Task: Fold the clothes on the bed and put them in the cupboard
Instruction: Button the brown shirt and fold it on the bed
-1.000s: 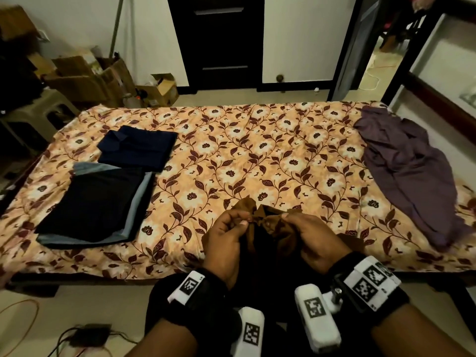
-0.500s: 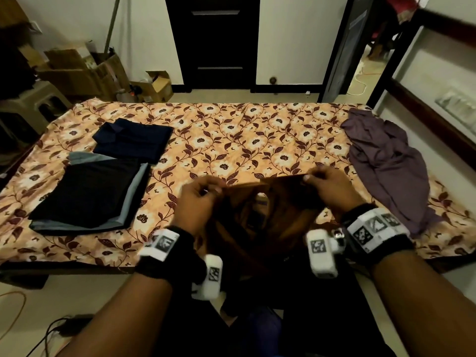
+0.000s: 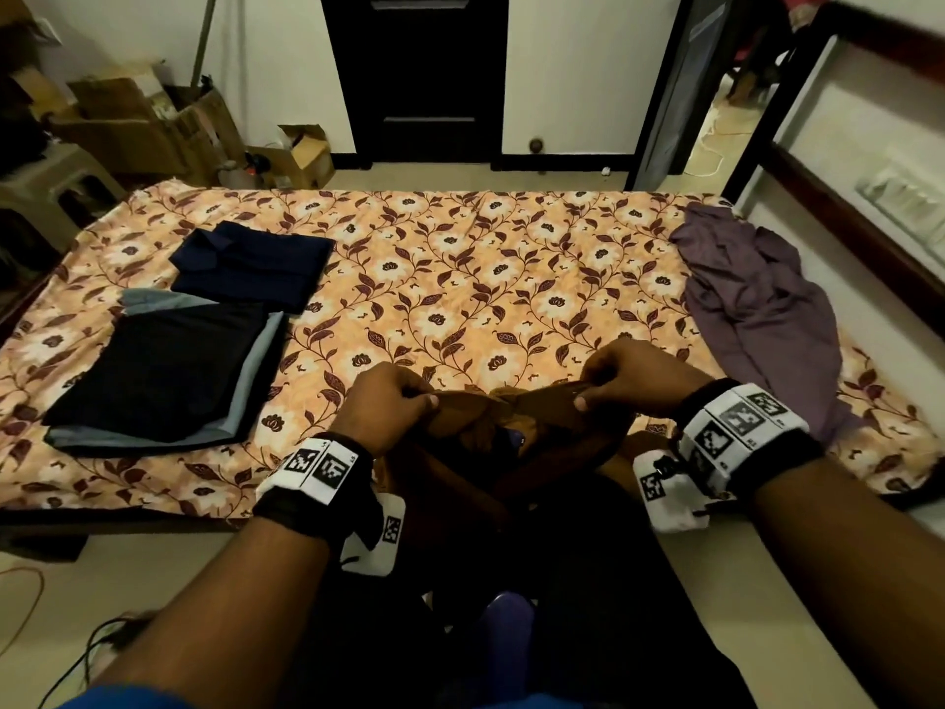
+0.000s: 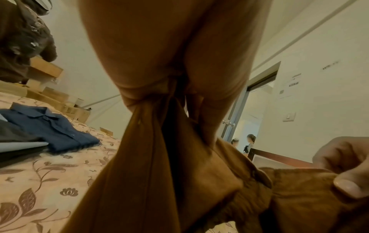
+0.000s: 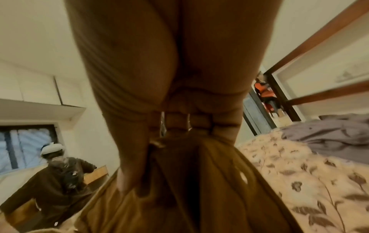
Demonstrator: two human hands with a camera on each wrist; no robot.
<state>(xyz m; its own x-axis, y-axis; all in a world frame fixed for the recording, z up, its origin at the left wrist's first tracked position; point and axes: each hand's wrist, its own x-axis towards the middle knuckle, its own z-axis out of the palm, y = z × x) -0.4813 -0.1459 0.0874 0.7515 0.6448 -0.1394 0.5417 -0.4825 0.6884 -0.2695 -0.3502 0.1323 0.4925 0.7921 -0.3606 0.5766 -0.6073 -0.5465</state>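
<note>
A brown garment [image 3: 516,417] hangs from both hands over the near edge of the bed [image 3: 460,278]. My left hand [image 3: 394,401] grips its top edge with curled fingers, and the cloth [image 4: 179,173] bunches below the palm. My right hand [image 3: 629,376] pinches the other end of that edge; the fabric [image 5: 179,181] drapes down from it. A crumpled purple garment [image 3: 762,309] lies at the bed's right side. A folded navy shirt [image 3: 255,266] and a folded black-and-grey stack [image 3: 163,371] lie at the left.
Cardboard boxes [image 3: 148,120] and a plastic stool [image 3: 51,181] stand beyond the bed's left corner. A dark door [image 3: 419,74] is in the far wall, an open doorway [image 3: 716,94] at the right. Cables [image 3: 61,647] lie on the floor at lower left.
Both hands, close together a second ago, pulled apart along the brown garment's top edge and rose over the bed, then dropped a little toward the near edge.
</note>
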